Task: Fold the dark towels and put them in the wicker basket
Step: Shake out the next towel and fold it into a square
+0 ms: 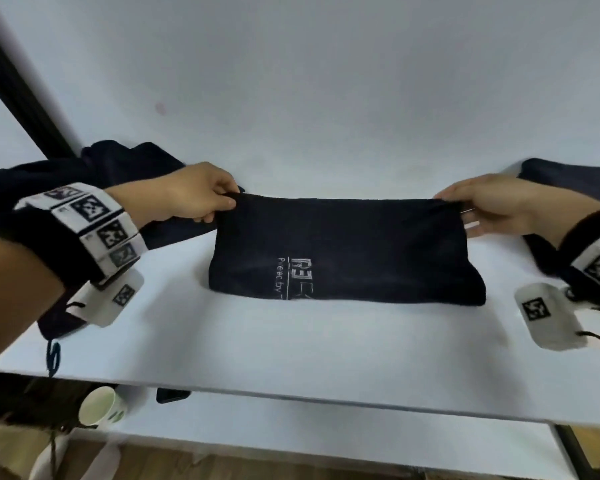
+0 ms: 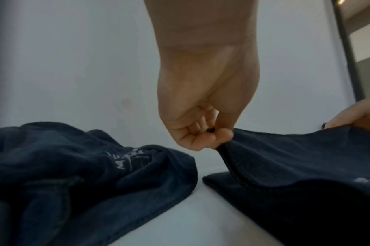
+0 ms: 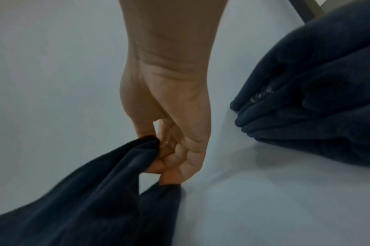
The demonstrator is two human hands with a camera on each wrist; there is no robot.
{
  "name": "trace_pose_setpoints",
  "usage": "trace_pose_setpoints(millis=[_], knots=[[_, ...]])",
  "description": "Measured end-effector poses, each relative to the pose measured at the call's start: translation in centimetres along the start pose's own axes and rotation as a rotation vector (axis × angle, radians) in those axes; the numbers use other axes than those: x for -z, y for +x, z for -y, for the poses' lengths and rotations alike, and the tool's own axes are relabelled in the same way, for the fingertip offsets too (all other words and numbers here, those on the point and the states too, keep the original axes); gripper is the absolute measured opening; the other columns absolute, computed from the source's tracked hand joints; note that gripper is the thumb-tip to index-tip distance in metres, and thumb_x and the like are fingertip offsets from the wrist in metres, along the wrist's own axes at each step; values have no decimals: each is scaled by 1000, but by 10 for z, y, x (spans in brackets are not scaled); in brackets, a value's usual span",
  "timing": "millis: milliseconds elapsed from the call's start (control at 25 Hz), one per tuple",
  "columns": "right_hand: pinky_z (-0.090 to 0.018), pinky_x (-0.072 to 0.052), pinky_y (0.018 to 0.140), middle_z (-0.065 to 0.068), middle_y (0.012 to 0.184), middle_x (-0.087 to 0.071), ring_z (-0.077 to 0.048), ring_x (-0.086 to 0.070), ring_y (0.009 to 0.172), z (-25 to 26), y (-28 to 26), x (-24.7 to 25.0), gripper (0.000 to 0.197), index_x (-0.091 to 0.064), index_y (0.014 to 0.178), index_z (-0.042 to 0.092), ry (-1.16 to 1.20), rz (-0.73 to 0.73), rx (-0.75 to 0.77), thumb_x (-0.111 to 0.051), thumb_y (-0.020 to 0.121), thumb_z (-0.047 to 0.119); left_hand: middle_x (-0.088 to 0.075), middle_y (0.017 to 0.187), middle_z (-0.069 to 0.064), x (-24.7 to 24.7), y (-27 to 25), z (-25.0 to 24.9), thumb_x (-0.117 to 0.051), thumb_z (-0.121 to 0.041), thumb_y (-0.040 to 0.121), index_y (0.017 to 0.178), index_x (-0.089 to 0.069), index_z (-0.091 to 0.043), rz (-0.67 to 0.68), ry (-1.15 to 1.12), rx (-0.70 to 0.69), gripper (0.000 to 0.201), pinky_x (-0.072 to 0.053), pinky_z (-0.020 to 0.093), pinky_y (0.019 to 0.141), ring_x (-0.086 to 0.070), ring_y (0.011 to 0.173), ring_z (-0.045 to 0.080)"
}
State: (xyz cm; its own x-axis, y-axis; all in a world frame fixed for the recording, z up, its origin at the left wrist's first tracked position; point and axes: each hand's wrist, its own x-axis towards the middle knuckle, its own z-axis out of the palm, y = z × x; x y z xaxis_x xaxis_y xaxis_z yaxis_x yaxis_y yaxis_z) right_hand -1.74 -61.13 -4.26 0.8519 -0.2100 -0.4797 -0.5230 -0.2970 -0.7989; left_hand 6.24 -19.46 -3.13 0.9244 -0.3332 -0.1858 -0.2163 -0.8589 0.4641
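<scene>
We see the left hand (image 1: 184, 194) pinching the far left corner of a dark navy folded towel with white lettering (image 1: 343, 251), grip closed on the fabric; the right hand (image 1: 492, 206) pinches the far right corner likewise. The held edge is lifted; the rest lies on the white table (image 1: 291, 348). Left of the left grip, a crumpled dark towel (image 2: 74, 174), partly hidden by the wrist. Right of the right grip, a folded dark towel stack (image 3: 317, 108), cut off. Lettering unreadable.
</scene>
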Motion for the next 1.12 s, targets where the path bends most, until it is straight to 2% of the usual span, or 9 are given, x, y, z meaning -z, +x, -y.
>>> trace_pose_setpoints(millis=[120,200,280,400,480,560,760,960,1120], knots=[[-37,-53,84,-5,110,-65,-22,-64,93,0,9,-10,25,-63,115,18,-298,-193,117,-59,95,32,-66,107,9,-8,14,-5,-61,-15,89,115,-60,-11,-146,232,-6,26,-49,34,84,-61,95,26],[-27,-45,82,4,107,-64,-15,-62,93,-1,-2,-19,19,-65,108,26,-629,-310,377,-65,90,30,-62,106,4,-22,0,-18,-59,-21,89,106,-62,-15,-186,275,-132,18,-47,33,87,-60,97,24],[-18,-39,83,9,108,-63,-7,-59,96,-8,-17,-28,21,-66,106,32,-844,-166,549,-70,86,28,-63,102,1,-44,-20,-31,-52,-35,94,100,-62,-20,-65,331,-219,19,-49,36,88,-59,94,21],[-21,-32,102,8,136,-51,-12,-48,125,-30,-28,-30,55,-55,131,35,-1157,72,485,-73,80,46,-57,126,6,-74,-39,-40,-35,-49,100,126,-52,-20,203,572,-201,42,-42,39,101,-53,116,26],[-25,-32,108,11,146,-39,-12,-41,132,-35,-39,-25,79,-42,143,37,-1205,83,383,-73,74,59,-26,158,11,-77,-36,-43,-33,-48,102,153,-24,-18,297,681,-171,59,-26,40,116,-30,143,29],[-31,-37,106,14,146,-35,-12,-42,129,-34,-56,-28,93,-31,145,42,-1308,76,314,-67,66,74,-1,165,9,-72,-24,-44,-32,-45,104,157,-4,-21,343,744,-189,65,-13,42,121,-9,151,25],[-29,-38,87,7,124,-49,-17,-54,109,-39,-113,-66,94,-37,138,34,-1588,46,295,-35,65,93,-21,154,8,-68,23,-64,-46,-23,98,155,-11,-34,251,1094,-284,68,-28,51,106,-22,139,31],[-24,-30,61,10,86,-50,-9,-52,75,-37,-161,-110,73,-51,93,30,-1447,89,377,-28,67,94,-40,139,13,-72,51,-99,-50,-8,93,155,-19,-30,237,1078,-417,73,-40,39,85,-45,122,32],[-26,-32,71,10,86,-44,-13,-46,78,-37,-179,-143,63,-51,100,28,-1349,120,435,-43,74,85,-56,124,17,-87,63,-112,-39,-16,100,154,-24,-12,227,1017,-485,56,-35,32,71,-54,110,30]])
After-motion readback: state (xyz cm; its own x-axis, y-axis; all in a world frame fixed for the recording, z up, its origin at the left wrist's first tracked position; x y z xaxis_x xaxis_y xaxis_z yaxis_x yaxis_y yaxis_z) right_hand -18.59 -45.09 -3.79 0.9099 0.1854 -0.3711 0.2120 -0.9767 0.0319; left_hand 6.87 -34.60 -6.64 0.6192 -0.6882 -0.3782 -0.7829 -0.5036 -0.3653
